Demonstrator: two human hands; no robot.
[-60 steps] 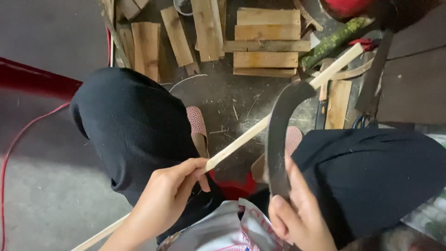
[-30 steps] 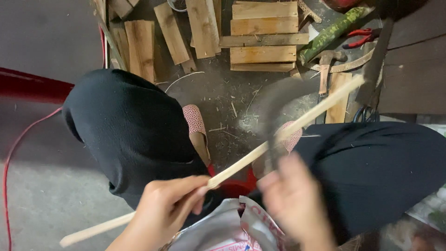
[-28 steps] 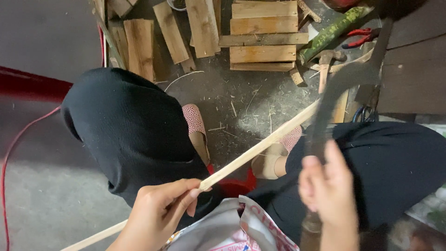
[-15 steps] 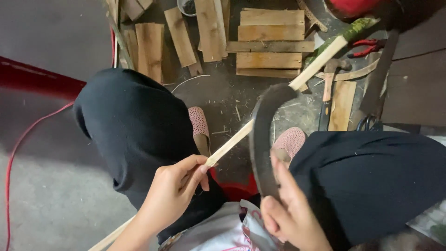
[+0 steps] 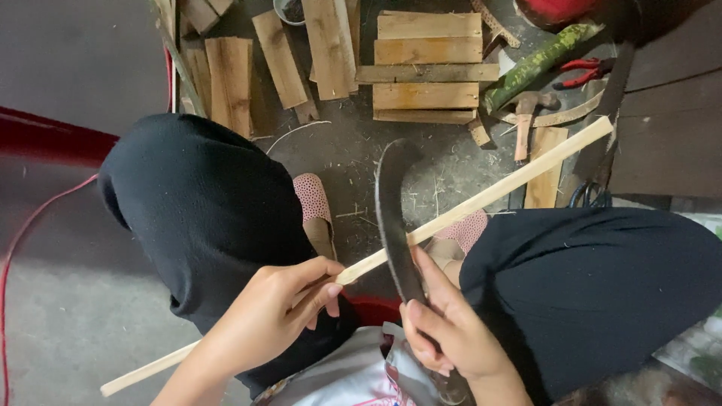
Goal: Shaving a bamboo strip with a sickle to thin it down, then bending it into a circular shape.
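Seated low over a littered floor (image 5: pixel 68 316), knees in black trousers (image 5: pixel 203 225) spread to either side. Ahead on the floor: cut boards (image 5: pixel 426 68) lying in a loose stack, a hammer (image 5: pixel 526 113), red pliers (image 5: pixel 587 71), a green stalk (image 5: pixel 535 66).

Step in hand, as judged: shaving a long pale wood strip (image 5: pixel 481 199) with a dark curved blade (image 5: pixel 392 218). Strip running diagonally from lower left, past the left knee, up toward the right. Blade crossing the strip near its middle, edge apparently touching it.

Left hand (image 5: pixel 274 323) clenched around the strip below the crossing, fingers wrapped over it. Right hand (image 5: pixel 451 331) grasping the blade at its lower end, thumb lying up along the back.

Next move, as judged: calling for a firm hold on the strip, a shallow blade angle, pressure directed away from the left hand's fingers and the slippered feet (image 5: pixel 314 207) beneath.
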